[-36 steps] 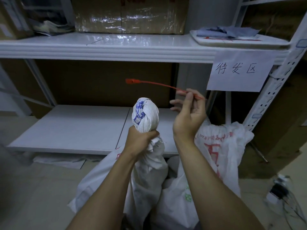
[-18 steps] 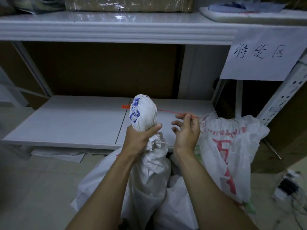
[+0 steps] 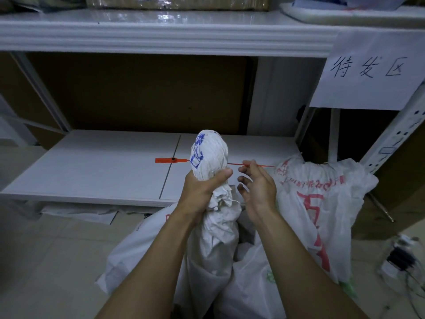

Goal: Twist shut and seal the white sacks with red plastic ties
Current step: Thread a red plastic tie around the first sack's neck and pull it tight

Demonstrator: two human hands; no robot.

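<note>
My left hand grips the twisted neck of a white sack with blue print, holding it upright. A thin red plastic tie runs level behind the twisted top; its flat head sticks out to the left and its tail to the right. My right hand pinches the tail just right of the sack's neck. The middle of the tie is hidden behind the sack. A second white sack with red print stands to the right, its mouth gathered.
A white shelf board lies low behind the sacks, and an upper shelf hangs overhead. A handwritten paper sign hangs at the right by a perforated post. Cables and a small device lie on the floor at right.
My right hand has brought the red tie down from above the sack to level behind its twisted neck. The tie's head has slid further out to the left. My left hand keeps its grip.
</note>
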